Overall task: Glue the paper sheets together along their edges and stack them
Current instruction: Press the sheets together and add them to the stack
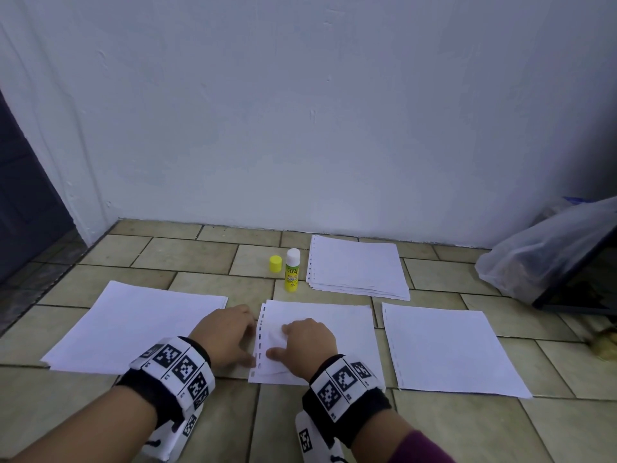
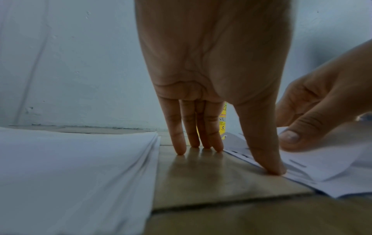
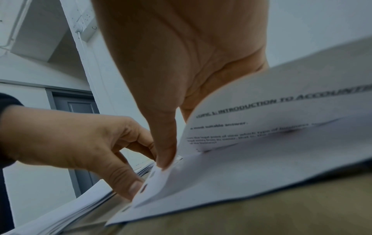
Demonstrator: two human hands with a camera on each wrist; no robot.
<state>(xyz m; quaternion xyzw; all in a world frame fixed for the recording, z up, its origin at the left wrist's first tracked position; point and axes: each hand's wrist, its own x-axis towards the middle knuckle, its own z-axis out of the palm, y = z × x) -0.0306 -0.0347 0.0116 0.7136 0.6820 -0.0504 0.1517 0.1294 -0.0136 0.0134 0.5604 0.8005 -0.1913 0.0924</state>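
Two or more white punched sheets [image 1: 334,332] lie on the tiled floor in front of me. My left hand [image 1: 250,340] has straight fingers [image 2: 181,139] touching the floor, and its thumb [image 2: 269,162] presses the lower sheet's punched left edge. My right hand [image 1: 278,342] pinches the top sheet [image 3: 261,120] near that edge and curls it upward, showing its printed underside. An uncapped yellow glue stick [image 1: 292,270] stands behind the sheets, with its yellow cap [image 1: 275,263] beside it.
A thick paper stack [image 1: 133,325] lies to the left, a single punched sheet [image 1: 447,349] to the right, and another stack [image 1: 357,265] at the back by the wall. A plastic bag [image 1: 541,252] and a dark frame sit at far right.
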